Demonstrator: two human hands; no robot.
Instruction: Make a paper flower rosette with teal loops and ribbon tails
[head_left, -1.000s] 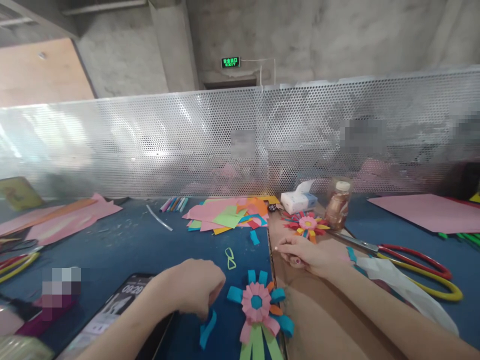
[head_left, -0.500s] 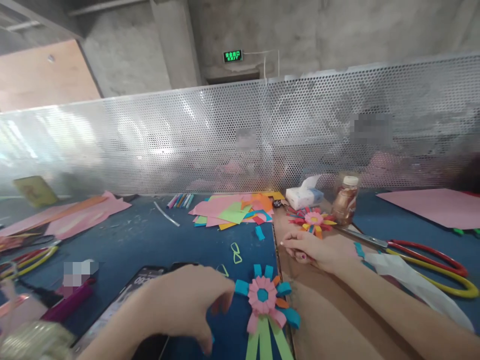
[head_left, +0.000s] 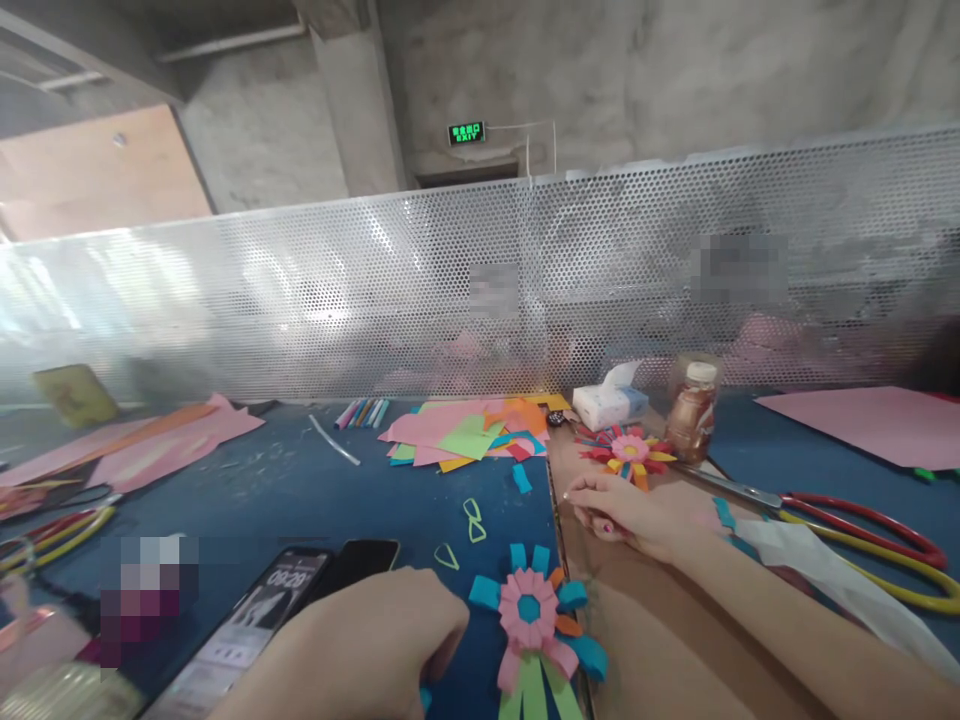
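My left hand [head_left: 390,640] hangs low over the blue table, left of a paper flower [head_left: 527,606] with pink petals, blue and orange loops and green strips. Its fingertips are mostly hidden, and a bit of blue paper [head_left: 425,698] shows beside them. On the brown board, my right hand [head_left: 619,515] rests with curled fingers, thumb and index tip together; what they hold, if anything, is too small to make out. Just beyond it sits a red, yellow and pink paper flower [head_left: 628,450]. Thin green paper loops [head_left: 474,521] lie above the nearer flower.
Phones [head_left: 255,610] lie at the left hand. Long scissors [head_left: 780,500] and white tissue [head_left: 806,550] are at the right. Farther back stand a tissue box [head_left: 609,402] and a copper bottle [head_left: 691,412], beside coloured paper sheets [head_left: 450,432]. A perforated metal screen [head_left: 337,300] spans the back.
My left hand has moved down and slightly left, and its thumb has gone out of sight. My right hand stays in its curled pose. The view has tilted slightly upward.
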